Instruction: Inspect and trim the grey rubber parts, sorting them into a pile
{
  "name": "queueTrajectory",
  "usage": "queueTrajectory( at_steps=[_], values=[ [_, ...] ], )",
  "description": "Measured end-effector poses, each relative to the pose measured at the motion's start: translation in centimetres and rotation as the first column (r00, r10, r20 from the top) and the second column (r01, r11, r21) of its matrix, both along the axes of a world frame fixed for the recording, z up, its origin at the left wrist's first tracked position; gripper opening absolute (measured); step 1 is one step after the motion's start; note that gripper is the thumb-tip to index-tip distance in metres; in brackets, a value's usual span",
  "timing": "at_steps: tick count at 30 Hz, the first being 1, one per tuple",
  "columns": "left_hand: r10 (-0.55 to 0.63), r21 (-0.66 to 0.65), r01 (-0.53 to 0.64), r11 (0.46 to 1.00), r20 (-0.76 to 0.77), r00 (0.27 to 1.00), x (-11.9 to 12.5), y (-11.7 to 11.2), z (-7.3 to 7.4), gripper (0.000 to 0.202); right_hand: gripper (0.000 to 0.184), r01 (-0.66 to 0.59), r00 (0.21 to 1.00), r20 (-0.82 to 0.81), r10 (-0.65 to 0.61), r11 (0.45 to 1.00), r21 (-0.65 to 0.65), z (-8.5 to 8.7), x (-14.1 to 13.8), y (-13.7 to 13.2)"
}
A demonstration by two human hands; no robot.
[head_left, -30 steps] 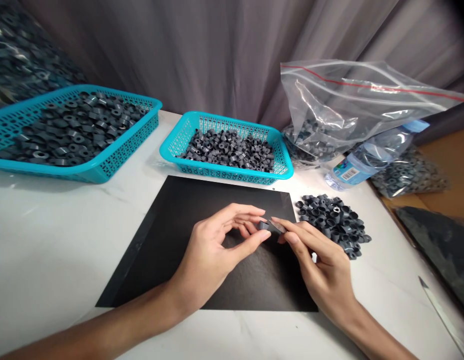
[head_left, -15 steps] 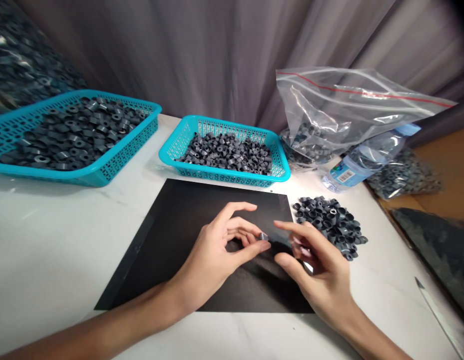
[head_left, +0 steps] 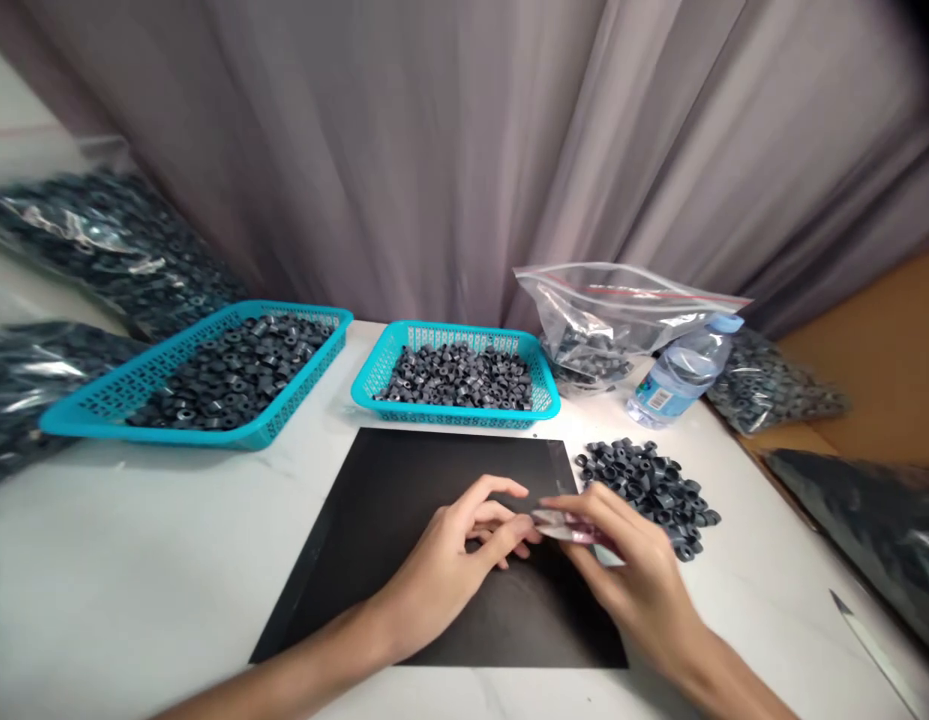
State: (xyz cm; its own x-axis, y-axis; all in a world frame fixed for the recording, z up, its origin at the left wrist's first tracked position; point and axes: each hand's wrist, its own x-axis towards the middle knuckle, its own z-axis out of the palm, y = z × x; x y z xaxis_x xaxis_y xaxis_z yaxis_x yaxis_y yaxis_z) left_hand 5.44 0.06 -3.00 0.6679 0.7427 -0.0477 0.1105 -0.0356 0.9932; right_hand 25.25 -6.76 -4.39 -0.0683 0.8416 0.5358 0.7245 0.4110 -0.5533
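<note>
Both hands meet over a black mat (head_left: pixel 389 520) on the white table. My left hand (head_left: pixel 456 555) is curled, thumb and fingers pinched on a small grey ring that is mostly hidden now. My right hand (head_left: pixel 633 575) touches the left fingertips and pinches a thin flat pale piece (head_left: pixel 558 523), blurred by motion. A loose pile of grey rings (head_left: pixel 644 485) lies just right of the mat, near my right hand.
Two turquoise baskets of grey rings stand behind the mat, a small one (head_left: pixel 374 378) and a larger one (head_left: pixel 209 432). A zip bag (head_left: pixel 606 320), a water bottle (head_left: pixel 678 380) and more bags of rings (head_left: pixel 96 240) lie around. A blade (head_left: pixel 869 640) lies at the lower right.
The view has tilted up and pulled back. My right hand drew away from the ring half a second ago, then came back to the left fingertips.
</note>
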Motion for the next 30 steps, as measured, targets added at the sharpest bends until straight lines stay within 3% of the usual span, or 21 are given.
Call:
queueTrajectory(
  at_steps=[2, 4, 7, 10, 12, 15, 18, 22, 26, 30],
  values=[
    [0.042, 0.063, -0.04, 0.997, -0.024, 0.999, -0.1, -0.3, 0.3, 0.027, 0.021, 0.191, 0.965, 0.177, -0.195, 0.981, 0.039, 1.0, 2.0, 0.1],
    [0.086, 0.171, -0.076, 0.982, -0.047, 0.995, -0.3, -0.4, 0.7, 0.025, 0.02, 0.391, 0.874, 0.307, -0.376, 0.92, 0.014, 2.0, 4.4, 0.1],
    [0.145, 0.453, -0.077, 0.888, -0.116, 0.983, -0.9, 1.3, 2.3, 0.02, 0.025, 0.534, 0.777, 0.445, -0.445, 0.841, -0.092, 2.8, 7.5, -0.1],
    [0.326, 0.724, -0.02, 0.689, -0.286, 0.901, -1.2, 5.9, 4.8, 0.024, 0.026, 0.532, 0.781, 0.489, -0.389, 0.823, -0.196, 3.0, 8.9, -0.3],
    [0.408, 0.745, -0.024, 0.666, -0.337, 0.848, -0.9, 9.9, 6.5, 0.028, 0.029, 0.519, 0.794, 0.474, -0.38, 0.831, -0.203, 3.1, 8.9, -0.3],
    [0.466, 0.716, 0.0, 0.698, -0.454, 0.759, 0.9, 15.4, 8.1, 0.048, 0.036, 0.574, 0.749, 0.46, -0.477, 0.814, -0.091, 3.5, 8.1, -0.3],
    [0.476, 0.661, 0.029, 0.75, -0.569, 0.671, 3.8, 18.4, 7.7, 0.044, 0.034, 0.614, 0.698, 0.443, -0.563, 0.789, 0.035, 3.5, 7.2, -0.1],
    [0.498, 0.649, 0.052, 0.759, -0.63, 0.596, 6.8, 19.1, 5.5, 0.04, 0.025, 0.577, 0.701, 0.455, -0.549, 0.811, 0.09, 3.1, 6.2, 0.4],
    [0.514, 0.661, 0.116, 0.741, -0.67, 0.536, 7.2, 19.6, 3.7, 0.038, 0.027, 0.512, 0.74, 0.435, -0.513, 0.849, 0.131, 2.8, 5.1, 0.5],
    [0.501, 0.67, 0.212, 0.712, -0.695, 0.516, 7.0, 20.0, 3.1, 0.037, 0.03, 0.45, 0.776, 0.41, -0.479, 0.876, 0.171, 2.4, 3.9, 0.5]
  ],
)
